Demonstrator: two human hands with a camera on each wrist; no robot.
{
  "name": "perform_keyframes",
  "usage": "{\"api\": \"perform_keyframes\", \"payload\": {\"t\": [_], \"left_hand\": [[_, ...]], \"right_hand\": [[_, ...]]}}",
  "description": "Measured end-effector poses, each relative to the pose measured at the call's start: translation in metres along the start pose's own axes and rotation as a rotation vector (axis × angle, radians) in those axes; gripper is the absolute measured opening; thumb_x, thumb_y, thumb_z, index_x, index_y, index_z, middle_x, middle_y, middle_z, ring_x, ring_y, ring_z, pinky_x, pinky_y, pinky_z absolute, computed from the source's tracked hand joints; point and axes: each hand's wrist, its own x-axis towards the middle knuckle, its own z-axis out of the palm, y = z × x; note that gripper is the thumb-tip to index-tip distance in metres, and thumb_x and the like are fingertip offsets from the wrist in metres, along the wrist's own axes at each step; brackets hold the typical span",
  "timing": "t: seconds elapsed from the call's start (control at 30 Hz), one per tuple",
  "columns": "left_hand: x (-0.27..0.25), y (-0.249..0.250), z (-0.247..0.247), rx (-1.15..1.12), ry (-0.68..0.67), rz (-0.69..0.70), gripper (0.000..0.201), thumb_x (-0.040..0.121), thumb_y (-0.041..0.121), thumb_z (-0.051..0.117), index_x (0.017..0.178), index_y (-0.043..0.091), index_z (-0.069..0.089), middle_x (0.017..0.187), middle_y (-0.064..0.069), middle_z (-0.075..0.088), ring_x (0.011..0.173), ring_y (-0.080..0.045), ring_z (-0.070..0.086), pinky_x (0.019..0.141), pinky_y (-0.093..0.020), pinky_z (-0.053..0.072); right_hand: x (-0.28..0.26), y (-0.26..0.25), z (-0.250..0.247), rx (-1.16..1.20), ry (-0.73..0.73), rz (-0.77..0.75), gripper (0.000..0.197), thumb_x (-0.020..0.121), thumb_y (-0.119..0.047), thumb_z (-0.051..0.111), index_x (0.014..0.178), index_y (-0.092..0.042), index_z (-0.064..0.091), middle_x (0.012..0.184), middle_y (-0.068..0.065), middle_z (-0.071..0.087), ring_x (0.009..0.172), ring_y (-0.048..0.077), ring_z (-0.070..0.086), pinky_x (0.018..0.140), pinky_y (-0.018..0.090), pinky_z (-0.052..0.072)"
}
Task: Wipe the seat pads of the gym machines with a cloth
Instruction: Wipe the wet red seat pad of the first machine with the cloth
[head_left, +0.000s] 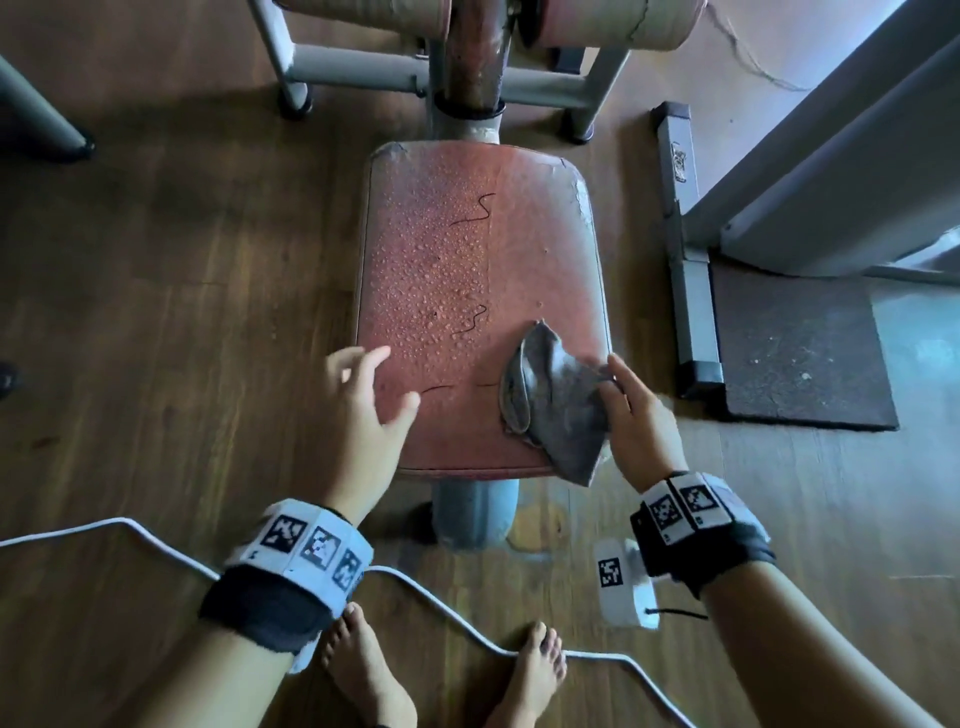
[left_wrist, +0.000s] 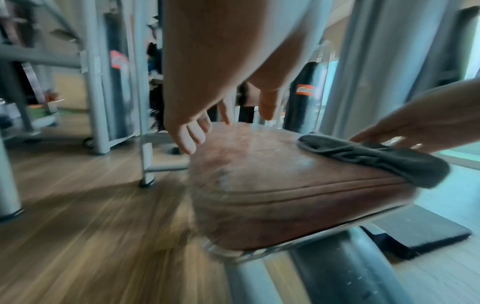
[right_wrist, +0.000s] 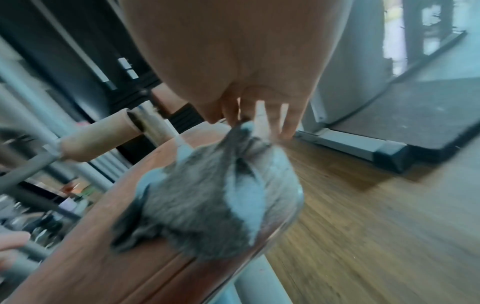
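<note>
A worn red seat pad (head_left: 457, 249) fills the middle of the head view, its left half beaded with water drops. A crumpled grey cloth (head_left: 556, 410) lies on the pad's near right corner and hangs slightly over the front edge. My right hand (head_left: 623, 400) pinches the cloth's right edge; the right wrist view shows the cloth (right_wrist: 207, 205) drawn up into my right hand's (right_wrist: 249, 121) fingertips. My left hand (head_left: 384, 379) hovers with spread fingers over the pad's near left edge and holds nothing. From the left wrist, the left hand (left_wrist: 221, 127) sits just above the pad (left_wrist: 272, 185), with the cloth (left_wrist: 384, 160) to the right.
Two foam rollers (head_left: 613, 26) and a grey steel frame (head_left: 358, 67) stand behind the pad. A black rubber mat (head_left: 800, 353) and a metal rail (head_left: 691, 291) lie to the right. A white cable (head_left: 447, 618) crosses the wooden floor by my bare feet.
</note>
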Motion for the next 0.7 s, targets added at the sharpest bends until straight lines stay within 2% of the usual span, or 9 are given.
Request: {"api": "perform_keyframes", "payload": {"t": [0.07, 0.17, 0.2, 0.27, 0.33, 0.43, 0.5, 0.6, 0.7], "left_hand": [[-0.005, 0.026, 0.022, 0.116, -0.047, 0.168, 0.051, 0.082, 0.042, 0.06, 0.127, 0.017, 0.057, 0.136, -0.006, 0.041, 0.122, -0.02, 0.043, 0.102, -0.039, 0.041], [-0.013, 0.069, 0.065, 0.338, -0.233, 0.374, 0.063, 0.085, 0.051, 0.058, 0.14, 0.023, 0.046, 0.154, -0.007, 0.029, 0.138, -0.028, 0.031, 0.114, -0.045, 0.027], [-0.015, 0.081, 0.08, 0.385, -0.299, 0.406, 0.068, 0.086, 0.055, 0.056, 0.145, 0.025, 0.039, 0.159, -0.008, 0.02, 0.143, -0.031, 0.022, 0.118, -0.047, 0.018], [-0.017, 0.089, 0.111, 0.491, -0.398, 0.434, 0.076, 0.087, 0.062, 0.051, 0.151, 0.028, 0.028, 0.162, -0.009, 0.007, 0.147, -0.033, 0.008, 0.12, -0.049, 0.003], [-0.02, 0.086, 0.13, 0.593, -0.422, 0.44, 0.075, 0.087, 0.064, 0.045, 0.151, 0.027, 0.028, 0.162, -0.011, 0.008, 0.147, -0.035, 0.006, 0.118, -0.051, -0.003], [-0.03, 0.078, 0.136, 0.651, -0.426, 0.457, 0.063, 0.091, 0.053, 0.04, 0.145, 0.022, 0.04, 0.157, -0.011, 0.027, 0.144, -0.037, 0.023, 0.117, -0.05, 0.017], [-0.038, 0.071, 0.132, 0.58, -0.394, 0.585, 0.047, 0.094, 0.039, 0.039, 0.134, 0.02, 0.054, 0.148, -0.009, 0.044, 0.135, -0.037, 0.039, 0.109, -0.048, 0.032], [-0.048, 0.052, 0.119, 0.481, -0.313, 0.764, 0.027, 0.092, 0.017, 0.052, 0.114, 0.022, 0.068, 0.131, -0.003, 0.061, 0.123, -0.033, 0.053, 0.101, -0.045, 0.04], [-0.05, 0.032, 0.096, 0.466, -0.27, 0.707, 0.026, 0.092, 0.02, 0.056, 0.115, 0.023, 0.068, 0.132, 0.001, 0.06, 0.124, -0.028, 0.052, 0.104, -0.043, 0.039]], "right_hand": [[0.005, 0.015, -0.007, 0.09, -0.041, 0.022, 0.031, 0.099, -0.026, 0.044, 0.123, -0.038, 0.059, 0.126, -0.009, 0.062, 0.115, 0.011, 0.056, 0.099, 0.032, 0.045], [0.011, 0.028, -0.015, 0.191, -0.133, 0.06, 0.04, 0.092, -0.048, 0.042, 0.127, -0.039, 0.059, 0.128, -0.014, 0.061, 0.119, 0.007, 0.056, 0.102, 0.042, 0.046], [0.013, 0.03, -0.017, 0.262, -0.162, 0.081, 0.041, 0.091, -0.051, 0.042, 0.127, -0.04, 0.059, 0.127, -0.012, 0.062, 0.118, 0.01, 0.057, 0.101, 0.043, 0.047], [0.018, 0.031, -0.02, 0.417, -0.192, 0.122, 0.037, 0.099, -0.041, 0.042, 0.133, -0.032, 0.053, 0.123, -0.008, 0.064, 0.113, 0.016, 0.061, 0.091, 0.036, 0.05], [0.021, 0.031, -0.025, 0.507, -0.21, 0.158, 0.042, 0.101, -0.036, 0.041, 0.141, -0.023, 0.045, 0.121, -0.007, 0.062, 0.106, 0.016, 0.062, 0.082, 0.03, 0.049], [0.025, 0.035, -0.03, 0.536, -0.248, 0.157, 0.048, 0.098, -0.042, 0.042, 0.143, -0.023, 0.043, 0.13, -0.008, 0.059, 0.107, 0.018, 0.062, 0.087, 0.034, 0.049], [0.028, 0.038, -0.031, 0.511, -0.278, 0.132, 0.047, 0.097, -0.044, 0.044, 0.14, -0.025, 0.047, 0.131, -0.009, 0.058, 0.106, 0.016, 0.063, 0.086, 0.033, 0.05], [0.026, 0.041, -0.03, 0.444, -0.292, 0.061, 0.056, 0.091, -0.055, 0.045, 0.142, -0.029, 0.044, 0.134, -0.007, 0.055, 0.105, 0.012, 0.063, 0.083, 0.031, 0.051], [0.027, 0.047, -0.029, 0.306, -0.286, 0.005, 0.076, 0.075, -0.079, 0.045, 0.14, -0.04, 0.04, 0.139, -0.01, 0.052, 0.117, 0.014, 0.058, 0.095, 0.041, 0.05]]}}
